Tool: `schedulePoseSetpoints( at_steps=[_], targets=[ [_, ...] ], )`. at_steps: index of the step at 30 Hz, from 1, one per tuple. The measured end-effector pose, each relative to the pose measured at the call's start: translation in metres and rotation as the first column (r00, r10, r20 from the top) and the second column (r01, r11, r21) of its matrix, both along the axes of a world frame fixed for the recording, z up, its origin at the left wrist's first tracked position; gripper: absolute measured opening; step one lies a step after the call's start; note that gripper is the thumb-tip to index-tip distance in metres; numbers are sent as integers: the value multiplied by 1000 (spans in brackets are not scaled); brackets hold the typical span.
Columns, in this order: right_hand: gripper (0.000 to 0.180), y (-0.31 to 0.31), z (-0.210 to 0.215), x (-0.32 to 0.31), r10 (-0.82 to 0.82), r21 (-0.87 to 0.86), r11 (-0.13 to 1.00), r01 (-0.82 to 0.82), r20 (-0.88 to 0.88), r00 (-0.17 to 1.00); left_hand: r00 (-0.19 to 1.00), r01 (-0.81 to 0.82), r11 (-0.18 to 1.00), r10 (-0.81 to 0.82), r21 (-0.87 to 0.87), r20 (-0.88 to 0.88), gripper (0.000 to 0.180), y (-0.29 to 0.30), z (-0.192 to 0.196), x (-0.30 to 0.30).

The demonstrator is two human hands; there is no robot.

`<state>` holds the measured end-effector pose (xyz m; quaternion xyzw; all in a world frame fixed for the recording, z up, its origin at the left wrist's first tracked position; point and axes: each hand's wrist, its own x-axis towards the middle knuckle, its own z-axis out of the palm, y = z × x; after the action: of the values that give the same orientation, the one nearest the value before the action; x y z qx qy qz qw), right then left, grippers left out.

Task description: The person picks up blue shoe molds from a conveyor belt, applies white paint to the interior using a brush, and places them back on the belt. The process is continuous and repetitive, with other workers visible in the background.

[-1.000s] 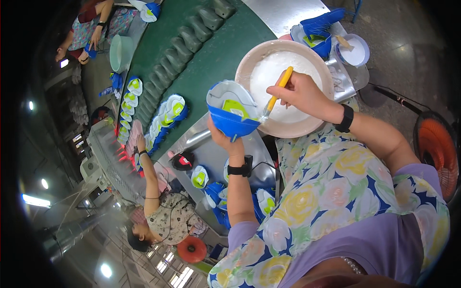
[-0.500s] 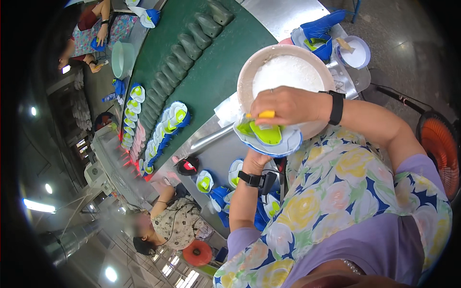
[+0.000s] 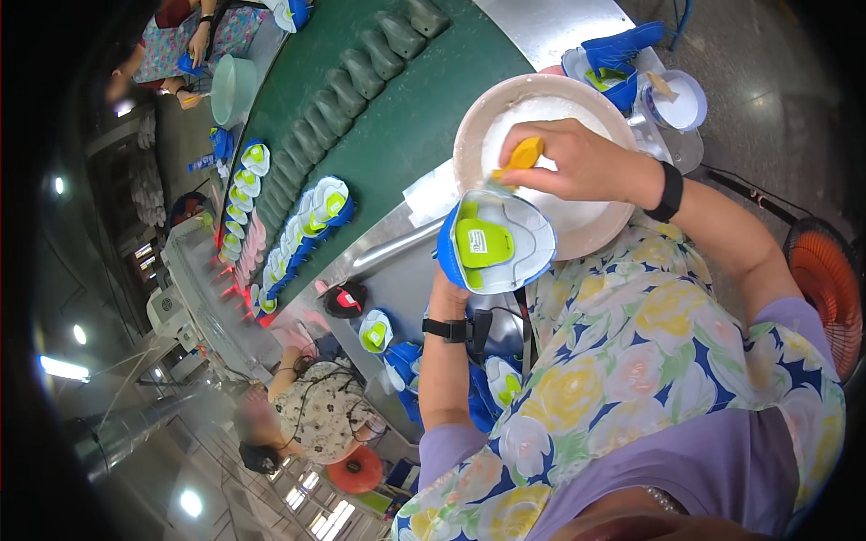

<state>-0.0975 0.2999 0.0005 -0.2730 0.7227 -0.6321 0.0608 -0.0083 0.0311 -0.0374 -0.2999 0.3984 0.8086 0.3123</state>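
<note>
My right hand is closed around the yellow handle of a brush. It hovers over a round pinkish basin of white liquid or paste. The bristle end points down at the near rim. My left hand holds a blue shoe upper from below, its fingers mostly hidden. Pale lining and a lime-green tongue with a small white label face up. The upper is just in front of the basin, below the brush.
Grey foot-shaped lasts stand in a row on a green conveyor, with shoe uppers alongside. A smaller white tub is at the back right, a fan at far right. Co-workers sit left.
My right hand has risen off the upper, lifting the brush up over the basin. My left hand has shifted slightly left and turned the upper so its lining shows more fully.
</note>
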Motion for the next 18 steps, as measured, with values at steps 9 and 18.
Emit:
schedulePoseSetpoints(
  at_steps=[9,18],
  targets=[
    [24,-15,-10,-13,-30,280,960,-10,139,990,941,-217,967,171,-131,-293,45,-16,6,-3],
    [12,-19,-26,-2,-239,198,966,169,423,874,860,-447,767,226,-460,-458,28,-186,-86,-57]
  ],
)
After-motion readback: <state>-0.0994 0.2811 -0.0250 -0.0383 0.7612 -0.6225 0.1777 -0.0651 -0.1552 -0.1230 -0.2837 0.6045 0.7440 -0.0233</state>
